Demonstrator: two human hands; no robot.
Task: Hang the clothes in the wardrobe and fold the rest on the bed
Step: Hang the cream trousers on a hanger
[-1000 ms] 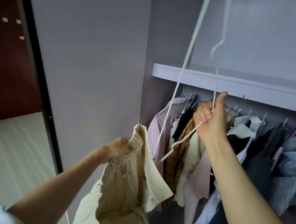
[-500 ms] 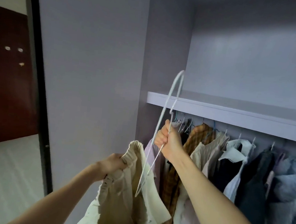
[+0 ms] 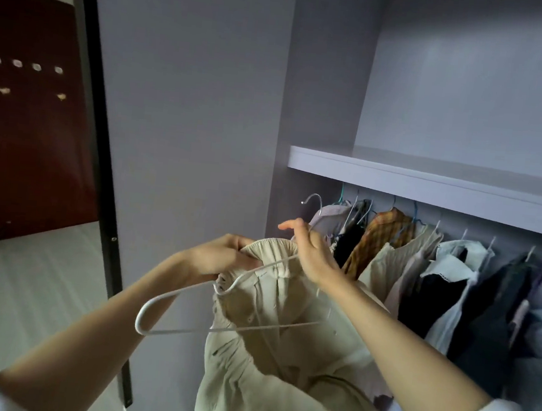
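A cream garment with an elastic waistband hangs in front of me, held up at the waistband by my left hand, whose fingers grip the gathered fabric. A white wire hanger lies tilted across the garment's opening, its left shoulder sticking out to the left and its hook rising behind my right hand. My right hand grips the hanger at its neck, right against the waistband. Behind, several hung clothes fill the wardrobe rail.
A pale wardrobe shelf runs above the rail. The wardrobe's side panel stands to the left with a dark door frame. Beyond it lie a light floor and a dark red door.
My right hand has brought the hanger down from upright above the shelf line to lie tilted across the garment's waistband. Both hands now meet at the waistband.
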